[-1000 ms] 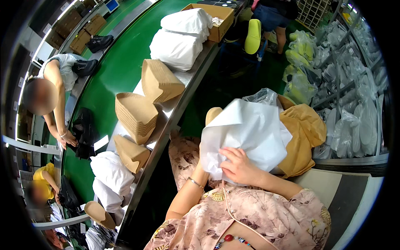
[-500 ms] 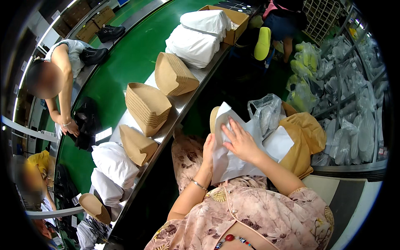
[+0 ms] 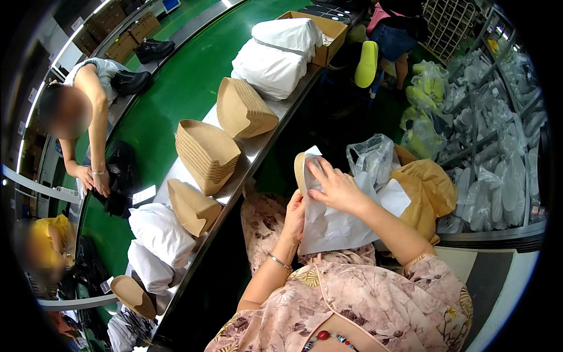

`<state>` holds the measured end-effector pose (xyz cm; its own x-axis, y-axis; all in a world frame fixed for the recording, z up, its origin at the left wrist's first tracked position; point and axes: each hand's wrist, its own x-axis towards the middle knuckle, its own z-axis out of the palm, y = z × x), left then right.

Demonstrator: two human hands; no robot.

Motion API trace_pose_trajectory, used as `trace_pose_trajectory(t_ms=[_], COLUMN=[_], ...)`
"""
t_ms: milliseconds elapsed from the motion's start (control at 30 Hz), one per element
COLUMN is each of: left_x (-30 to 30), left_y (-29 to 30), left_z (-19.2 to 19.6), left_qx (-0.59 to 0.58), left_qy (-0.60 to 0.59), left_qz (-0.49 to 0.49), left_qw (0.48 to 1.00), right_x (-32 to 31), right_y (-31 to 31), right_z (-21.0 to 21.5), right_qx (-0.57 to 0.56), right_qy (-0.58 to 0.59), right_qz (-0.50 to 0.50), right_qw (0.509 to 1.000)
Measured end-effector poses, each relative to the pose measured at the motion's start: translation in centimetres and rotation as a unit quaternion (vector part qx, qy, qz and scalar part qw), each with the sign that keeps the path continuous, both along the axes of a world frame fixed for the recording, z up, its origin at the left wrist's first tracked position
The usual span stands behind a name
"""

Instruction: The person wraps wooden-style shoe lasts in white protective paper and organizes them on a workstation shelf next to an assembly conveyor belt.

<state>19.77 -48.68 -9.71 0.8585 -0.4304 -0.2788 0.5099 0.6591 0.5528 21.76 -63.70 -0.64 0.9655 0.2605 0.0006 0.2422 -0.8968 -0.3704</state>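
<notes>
Over my lap, my left hand (image 3: pixel 295 216) grips the left side of a tan cardboard shoe insert (image 3: pixel 299 173) wrapped partly in white paper (image 3: pixel 334 229). My right hand (image 3: pixel 336 186) lies on top of the paper near the insert's upper end. Its fingers are bent over the paper there, with the thumb lower down. Most of the insert is hidden under the sheet, so its full shape does not show.
On the metal ledge (image 3: pixel 252 167) at left stand nested cardboard inserts (image 3: pixel 208 155), white paper-wrapped bundles (image 3: pixel 271 67) and an open carton (image 3: pixel 331 32). A brown paper bundle (image 3: pixel 425 190) and bagged insoles (image 3: pixel 492 188) lie at right. Two co-workers handle black shoes across the green belt (image 3: pixel 155 88).
My right hand has gone from lying flat with spread fingers to bent fingers on the paper. The sheet's top corner has folded down over the insert. My left hand stays at its side.
</notes>
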Motion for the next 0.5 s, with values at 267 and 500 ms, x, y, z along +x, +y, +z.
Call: trace_pose_trajectory(t_ms=[267, 500], left_x=[0.3, 0.2], left_y=[0.7, 0.5], left_z=[-0.1, -0.3], left_qx=[-0.018, -0.022], left_qy=[-0.022, 0.009], left_qz=[-0.08, -0.117], left_qw=[0.996, 0.993], right_x=[1.6, 0.9], right_y=[-1.2, -0.5], right_z=[0.4, -0.7], right_qx=[0.078, 0.071], right_qy=[0.088, 0.099], right_qz=[0.042, 0.013], right_qw=[0.992, 0.992])
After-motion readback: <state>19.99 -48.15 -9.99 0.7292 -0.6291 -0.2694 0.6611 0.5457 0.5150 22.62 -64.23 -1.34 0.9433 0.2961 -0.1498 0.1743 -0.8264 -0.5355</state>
